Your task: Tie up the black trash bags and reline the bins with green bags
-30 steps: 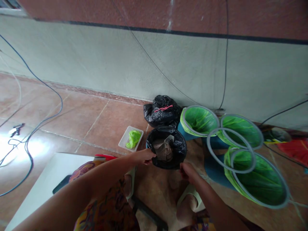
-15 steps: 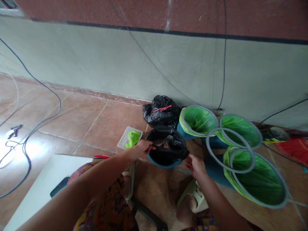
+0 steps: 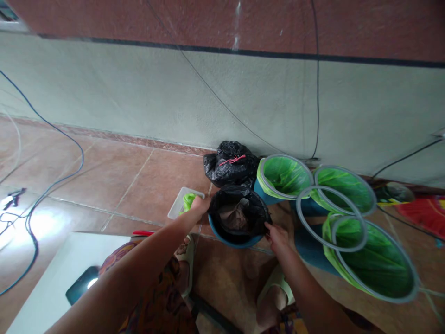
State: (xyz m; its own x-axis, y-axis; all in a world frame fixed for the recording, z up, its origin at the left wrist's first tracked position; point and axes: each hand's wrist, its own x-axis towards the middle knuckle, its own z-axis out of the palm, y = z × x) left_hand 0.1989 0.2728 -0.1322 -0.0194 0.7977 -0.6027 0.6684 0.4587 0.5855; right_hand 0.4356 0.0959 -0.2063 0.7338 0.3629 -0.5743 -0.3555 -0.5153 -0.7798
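Observation:
A blue bin (image 3: 222, 237) stands on the floor between my feet and the wall. Its black bin liner (image 3: 252, 204) is pulled up off the near rim, with crumpled brownish waste (image 3: 236, 217) showing inside. My left hand (image 3: 202, 204) is closed on the liner's left edge, fingertips partly hidden. At the right edge, my right hand (image 3: 277, 234) pinches the liner between thumb and fingers. Just left of the bin, a white tray (image 3: 176, 207) holds a bright green plastic bag (image 3: 188, 201), partly behind my left hand.
A tied black bag (image 3: 229, 168) leans near the wall behind the bin. On the right stand blue bins with green liners (image 3: 288, 174), a loose grey ring (image 3: 301, 220) lying across two. A white board with a phone (image 3: 78, 285) lies lower left; cables (image 3: 81, 157) trail on the floor.
The near edge of the black liner has come up and inward off the bin's rim, baring the blue rim and more waste. My left hand has shifted left and slightly up.

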